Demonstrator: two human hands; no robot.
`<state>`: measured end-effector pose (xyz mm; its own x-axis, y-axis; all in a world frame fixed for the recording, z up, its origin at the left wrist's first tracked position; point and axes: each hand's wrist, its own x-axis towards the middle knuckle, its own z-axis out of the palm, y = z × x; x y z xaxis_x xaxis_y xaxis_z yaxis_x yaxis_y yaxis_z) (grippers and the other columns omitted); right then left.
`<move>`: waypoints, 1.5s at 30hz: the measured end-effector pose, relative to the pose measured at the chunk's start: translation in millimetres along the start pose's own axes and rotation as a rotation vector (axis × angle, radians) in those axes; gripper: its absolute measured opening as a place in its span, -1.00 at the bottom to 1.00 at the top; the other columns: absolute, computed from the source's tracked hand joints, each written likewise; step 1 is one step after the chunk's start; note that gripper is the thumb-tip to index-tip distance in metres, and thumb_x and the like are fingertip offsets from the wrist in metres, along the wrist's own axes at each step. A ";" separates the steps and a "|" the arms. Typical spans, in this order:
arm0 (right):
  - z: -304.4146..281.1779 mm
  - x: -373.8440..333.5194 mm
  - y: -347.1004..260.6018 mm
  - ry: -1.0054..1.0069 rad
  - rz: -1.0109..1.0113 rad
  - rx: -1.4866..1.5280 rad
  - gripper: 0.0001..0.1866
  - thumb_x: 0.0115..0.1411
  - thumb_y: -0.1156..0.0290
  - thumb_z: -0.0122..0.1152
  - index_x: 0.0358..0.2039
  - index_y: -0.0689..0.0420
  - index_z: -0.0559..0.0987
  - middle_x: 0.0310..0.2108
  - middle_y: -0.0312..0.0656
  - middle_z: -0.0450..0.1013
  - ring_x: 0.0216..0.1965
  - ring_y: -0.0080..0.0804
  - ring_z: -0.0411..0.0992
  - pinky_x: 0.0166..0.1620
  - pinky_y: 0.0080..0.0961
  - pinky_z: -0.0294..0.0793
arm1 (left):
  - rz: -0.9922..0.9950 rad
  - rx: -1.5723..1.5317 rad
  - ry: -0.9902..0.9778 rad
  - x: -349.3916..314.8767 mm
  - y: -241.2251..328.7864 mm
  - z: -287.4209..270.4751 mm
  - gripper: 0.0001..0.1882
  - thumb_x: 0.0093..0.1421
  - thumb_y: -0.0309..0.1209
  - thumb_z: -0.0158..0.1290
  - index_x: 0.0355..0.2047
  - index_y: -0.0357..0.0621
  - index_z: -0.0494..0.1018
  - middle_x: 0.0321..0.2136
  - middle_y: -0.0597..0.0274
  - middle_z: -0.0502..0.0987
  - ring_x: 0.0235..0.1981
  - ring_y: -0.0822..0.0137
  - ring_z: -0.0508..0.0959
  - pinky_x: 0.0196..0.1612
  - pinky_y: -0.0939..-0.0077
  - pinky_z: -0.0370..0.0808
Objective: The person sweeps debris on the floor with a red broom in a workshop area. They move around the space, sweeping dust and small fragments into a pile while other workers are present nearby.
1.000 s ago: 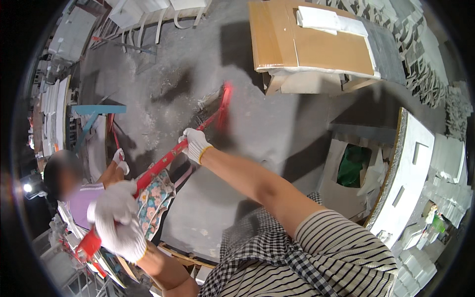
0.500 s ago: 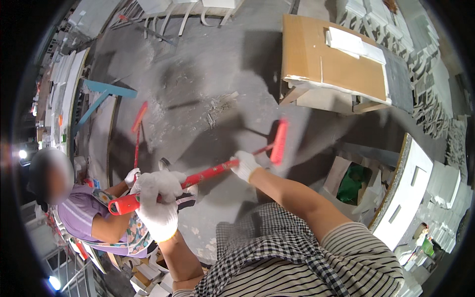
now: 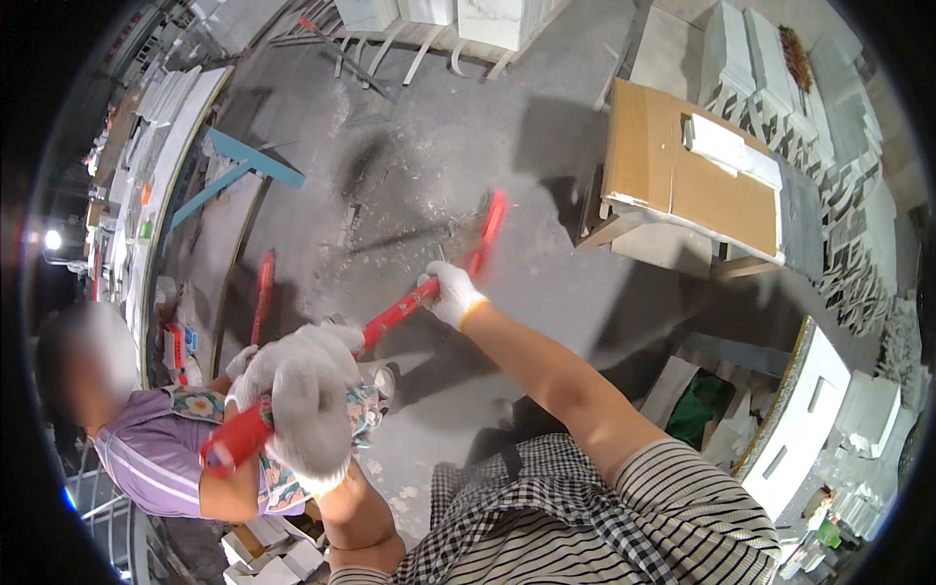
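A red broom (image 3: 395,315) slants across in front of me, held in both white-gloved hands. My left hand (image 3: 304,400) is closed around the upper handle, whose end sticks out to the lower left. Farther down the handle, my right hand (image 3: 451,292) grips it close to the red broom head (image 3: 494,222). That head, blurred by motion, is over the grey floor beside pale scattered debris (image 3: 414,210). To my left a co-worker in a purple top (image 3: 161,448) holds a second red broom (image 3: 263,292) in a gloved hand.
A brown-topped table (image 3: 663,161) with white pieces on it stands at the far right. At the left, a blue bracket (image 3: 249,161) juts from a loaded bench. An open box with green material (image 3: 702,405) and a white panel (image 3: 799,419) are at the right.
My broom's head has swung leftward and away from me, with my right hand shifting the same way. The view has turned slightly. The co-worker's broom has moved nearer to them.
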<state>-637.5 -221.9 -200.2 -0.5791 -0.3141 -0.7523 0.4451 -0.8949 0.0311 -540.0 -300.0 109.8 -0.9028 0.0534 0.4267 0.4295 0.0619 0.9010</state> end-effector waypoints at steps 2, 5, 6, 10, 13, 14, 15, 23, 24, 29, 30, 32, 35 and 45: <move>6.1 -54.9 -1.4 -0.005 0.018 -0.065 -0.84 0.19 0.50 0.10 -0.22 0.16 0.39 -0.39 -0.12 0.44 -0.50 -0.37 0.39 -0.44 -0.43 0.50 | 0.026 -0.218 -0.084 -11.0 16.7 -6.8 -0.85 0.21 -0.42 0.02 -0.48 -0.20 0.41 -0.52 0.17 0.48 -0.53 0.37 0.46 -0.36 0.30 0.49; -6.3 -90.9 -9.0 0.006 0.033 -0.229 -0.92 0.24 0.41 0.08 -0.31 0.12 0.41 -0.44 -0.15 0.41 -0.46 -0.31 0.38 -0.35 -0.31 0.47 | -0.054 -0.141 -0.096 -35.7 39.3 9.8 -0.73 0.16 -0.24 0.13 -0.35 -0.23 0.45 -0.41 0.12 0.48 -0.45 0.20 0.49 -0.27 0.24 0.49; -16.1 -95.6 -14.9 0.024 0.032 -0.292 -0.89 0.27 0.36 0.06 -0.38 0.09 0.42 -0.48 -0.18 0.38 -0.44 -0.28 0.38 -0.33 -0.27 0.44 | -0.118 -0.080 -0.219 -38.7 46.5 10.3 -0.66 0.12 -0.22 0.19 -0.26 -0.24 0.46 -0.32 0.07 0.49 -0.39 0.13 0.51 -0.21 0.22 0.50; -109.9 -106.1 -60.8 -0.407 -0.246 -1.275 -0.72 0.34 0.25 -0.04 -0.21 0.16 0.56 -0.33 -0.25 0.49 -0.36 -0.44 0.42 -0.26 -0.46 0.46 | 0.088 0.183 -0.513 -65.2 66.6 11.7 -0.31 -0.06 -0.28 0.35 0.10 -0.15 0.39 0.00 -0.03 0.45 0.02 -0.07 0.46 0.12 0.11 0.38; -86.8 -204.0 -61.3 -0.495 -0.042 -1.149 -0.71 0.37 0.23 -0.05 -0.12 0.16 0.53 -0.36 -0.30 0.48 -0.44 -0.53 0.43 -0.39 -0.61 0.43 | 0.056 0.278 -0.439 -111.3 27.3 5.0 -0.19 -0.12 -0.12 0.37 0.15 -0.10 0.36 0.04 -0.09 0.43 0.02 -0.12 0.48 0.07 0.07 0.46; -75.1 -232.8 -50.8 -0.462 0.026 -1.170 -0.71 0.38 0.24 -0.05 -0.11 0.16 0.52 -0.39 -0.32 0.47 -0.46 -0.57 0.42 -0.43 -0.65 0.43 | 0.018 0.306 -0.393 -137.2 2.8 7.1 -0.20 -0.13 -0.14 0.36 0.13 -0.11 0.37 0.01 -0.07 0.44 -0.01 -0.11 0.49 0.05 0.07 0.46; -54.2 -254.1 -55.9 -0.242 0.286 -1.202 -0.72 0.37 0.26 -0.03 -0.09 0.17 0.51 -0.42 -0.34 0.46 -0.48 -0.61 0.41 -0.47 -0.66 0.43 | 0.016 0.276 -0.348 -152.2 -15.4 8.5 -0.22 -0.13 -0.16 0.35 0.12 -0.12 0.37 -0.01 -0.05 0.44 -0.04 -0.09 0.49 0.02 0.08 0.46; -12.9 -214.3 -21.3 -0.004 0.873 -1.492 -0.91 0.28 0.36 0.10 -0.30 0.06 0.43 -0.50 -0.38 0.34 -0.63 -0.72 0.29 -0.69 -0.77 0.28 | -0.305 0.617 -0.222 -218.7 -117.1 19.5 -0.28 -0.17 -0.30 0.31 0.02 -0.21 0.30 -0.30 0.00 0.41 -0.18 -0.05 0.43 -0.12 0.10 0.40; -18.3 -202.9 -22.0 -0.028 0.928 -1.505 -0.91 0.27 0.36 0.12 -0.30 0.07 0.43 -0.47 -0.36 0.35 -0.60 -0.71 0.30 -0.68 -0.79 0.29 | -0.355 0.653 -0.123 -217.6 -128.6 31.4 -0.40 -0.11 -0.35 0.27 -0.04 -0.19 0.33 -0.38 -0.01 0.43 -0.27 -0.08 0.45 -0.20 0.09 0.41; 12.8 -206.9 -62.9 -0.113 1.138 -1.709 -0.76 0.20 0.33 0.18 -0.18 0.19 0.47 -0.57 -0.37 0.40 -0.65 -0.65 0.36 -0.60 -0.74 0.35 | -0.636 0.561 0.017 -254.7 -187.1 64.4 -0.73 0.00 -0.35 0.20 -0.27 -0.15 0.51 -0.54 -0.06 0.50 -0.45 -0.07 0.53 -0.34 0.10 0.43; 22.5 -204.0 -78.3 -0.097 1.247 -1.727 -0.73 0.19 0.35 0.20 -0.15 0.22 0.45 -0.56 -0.36 0.40 -0.65 -0.66 0.36 -0.61 -0.75 0.37 | -0.695 0.616 0.041 -270.8 -195.6 66.5 -0.76 0.00 -0.38 0.18 -0.29 -0.15 0.50 -0.52 -0.07 0.51 -0.41 -0.10 0.53 -0.31 0.08 0.43; 52.6 -215.0 -101.9 -0.044 1.296 -1.725 -0.70 0.17 0.38 0.22 -0.14 0.24 0.44 -0.56 -0.35 0.41 -0.67 -0.67 0.36 -0.64 -0.76 0.37 | -0.789 0.716 0.110 -320.6 -233.3 74.8 -0.85 0.00 -0.42 0.12 -0.38 -0.14 0.46 -0.50 -0.07 0.53 -0.38 -0.12 0.54 -0.30 0.04 0.43; 67.1 -199.7 -112.5 -0.222 1.391 -1.903 -0.76 0.16 0.37 0.19 -0.21 0.22 0.46 -0.58 -0.34 0.40 -0.67 -0.62 0.37 -0.63 -0.70 0.40 | -1.014 0.945 0.013 -370.5 -259.9 85.7 -0.83 0.02 -0.36 0.11 -0.35 -0.07 0.49 -0.37 0.02 0.58 -0.29 -0.07 0.56 -0.22 0.02 0.46; 88.5 -116.1 -96.9 -0.552 1.325 -2.446 -0.86 0.12 0.39 0.05 -0.45 0.21 0.43 -0.61 -0.28 0.37 -0.67 -0.50 0.35 -0.64 -0.51 0.32 | -1.029 0.855 0.174 -277.2 -325.8 113.8 -0.85 0.07 -0.36 0.02 -0.58 -0.14 0.45 -0.52 -0.08 0.50 -0.41 -0.10 0.53 -0.32 0.08 0.43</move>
<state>-673.8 -126.7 -57.6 0.4168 -0.3455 -0.8407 -0.2010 0.8670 -0.4560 -427.2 -221.6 -311.0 -0.7843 -0.5152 -0.3457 -0.6178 0.5972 0.5115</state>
